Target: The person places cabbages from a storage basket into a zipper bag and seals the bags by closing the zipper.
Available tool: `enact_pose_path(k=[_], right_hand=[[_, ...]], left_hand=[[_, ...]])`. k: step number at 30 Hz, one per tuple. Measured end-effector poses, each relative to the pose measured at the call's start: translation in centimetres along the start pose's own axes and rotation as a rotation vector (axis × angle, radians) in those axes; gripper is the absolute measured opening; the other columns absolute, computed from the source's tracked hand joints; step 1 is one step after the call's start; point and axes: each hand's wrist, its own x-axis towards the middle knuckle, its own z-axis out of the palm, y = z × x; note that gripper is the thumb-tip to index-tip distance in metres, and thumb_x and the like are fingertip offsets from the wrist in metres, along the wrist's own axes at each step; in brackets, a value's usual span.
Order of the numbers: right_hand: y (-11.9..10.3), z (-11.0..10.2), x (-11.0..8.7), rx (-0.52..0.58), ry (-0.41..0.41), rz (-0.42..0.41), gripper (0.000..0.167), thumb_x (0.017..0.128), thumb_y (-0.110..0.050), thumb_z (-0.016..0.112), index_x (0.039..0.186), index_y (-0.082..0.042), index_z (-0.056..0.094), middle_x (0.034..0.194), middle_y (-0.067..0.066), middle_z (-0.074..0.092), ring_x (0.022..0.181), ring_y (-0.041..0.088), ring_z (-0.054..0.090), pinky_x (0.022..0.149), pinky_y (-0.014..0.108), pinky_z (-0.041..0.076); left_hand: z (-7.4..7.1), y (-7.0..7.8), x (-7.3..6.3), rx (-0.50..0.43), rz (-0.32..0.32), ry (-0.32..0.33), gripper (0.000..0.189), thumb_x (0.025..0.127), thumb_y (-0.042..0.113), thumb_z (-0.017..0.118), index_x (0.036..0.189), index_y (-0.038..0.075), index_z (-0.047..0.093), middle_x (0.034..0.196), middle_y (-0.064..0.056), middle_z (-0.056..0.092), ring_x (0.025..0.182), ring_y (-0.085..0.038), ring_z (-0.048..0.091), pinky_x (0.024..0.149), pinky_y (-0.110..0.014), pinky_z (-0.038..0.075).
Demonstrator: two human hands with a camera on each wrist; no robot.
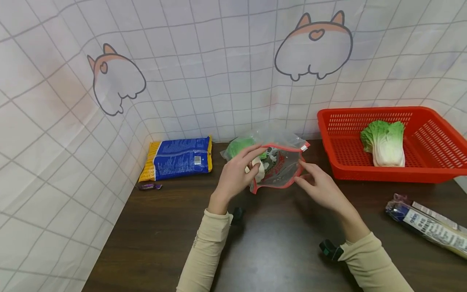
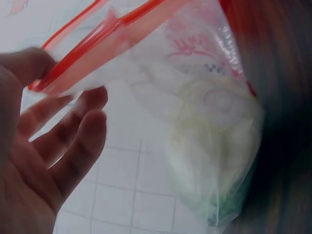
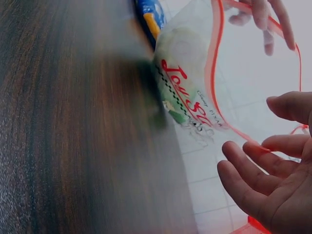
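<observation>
A clear zip bag with a red-edged mouth and red lettering is held up over the table, its mouth spread wide. Inside lies a leafy vegetable, pale with a green end, like a cabbage. At the mouth's left side, my left hand pinches the red edge between thumb and forefinger; its other fingers are loose. My right hand is at the opposite side, its fingertips touching the red edge, the thumb held apart from them. A white slider shows at the mouth's upper right corner.
A red basket at the right contains a napa cabbage. In front lies a long labelled packet. To the left are a blue-and-yellow packet and a small purple wrapper. A tiled-pattern sheet hangs behind.
</observation>
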Motion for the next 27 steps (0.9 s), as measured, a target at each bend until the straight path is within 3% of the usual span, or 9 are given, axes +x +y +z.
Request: enact_pose_path(k=[3,6,13,17,27], right_hand=[[0.0,-0.2,-0.2,0.024,-0.018,0.03,0.06,0.098,-0.021,0.061,0.147,0.006,0.038,0.136,0.023,0.049,0.106,0.034,0.063,0.089,0.051,0.05],[0.0,-0.6,-0.4,0.055,-0.037,0.063,0.061,0.098,-0.024,0.06,0.148,0.003,0.037,0.139,0.021,0.047,0.11,0.035,0.062,0.089,0.05,0.051],[0.0,-1.0,-0.5,0.117,-0.064,0.109,0.061,0.099,-0.029,0.059,0.15,-0.004,0.037,0.144,0.017,0.044,0.114,0.034,0.06,0.088,0.045,0.05],[0.1,-1.1,-0.5,0.114,-0.072,0.12,0.061,0.099,-0.031,0.058,0.15,-0.006,0.037,0.143,0.017,0.045,0.114,0.034,0.06,0.089,0.046,0.05],[-0.2,-1.7,-0.9,0.056,-0.099,0.106,0.058,0.1,-0.03,0.057,0.148,-0.003,0.041,0.136,0.016,0.049,0.109,0.031,0.061,0.089,0.044,0.05]], left_hand=[[-0.4,-0.4,-0.2,-0.145,-0.012,-0.061,0.044,0.095,0.007,0.061,0.139,0.017,0.058,0.143,0.003,0.05,0.08,-0.009,0.062,0.062,-0.024,0.05],[-0.6,-0.9,-0.3,-0.26,-0.03,-0.081,0.042,0.095,0.005,0.063,0.135,0.016,0.061,0.142,0.005,0.051,0.084,-0.009,0.064,0.066,-0.026,0.053],[-0.5,-1.2,-0.3,-0.409,-0.066,-0.018,0.035,0.093,0.007,0.066,0.128,0.009,0.066,0.139,0.002,0.055,0.081,-0.013,0.065,0.06,-0.027,0.055],[-0.4,-1.2,-0.3,-0.416,-0.085,-0.019,0.036,0.094,0.01,0.065,0.131,0.012,0.064,0.137,0.003,0.057,0.082,-0.012,0.065,0.062,-0.027,0.055],[-0.2,-1.1,-0.4,-0.335,-0.136,0.021,0.04,0.097,0.015,0.062,0.137,0.02,0.06,0.137,0.003,0.058,0.083,-0.01,0.065,0.063,-0.026,0.055]])
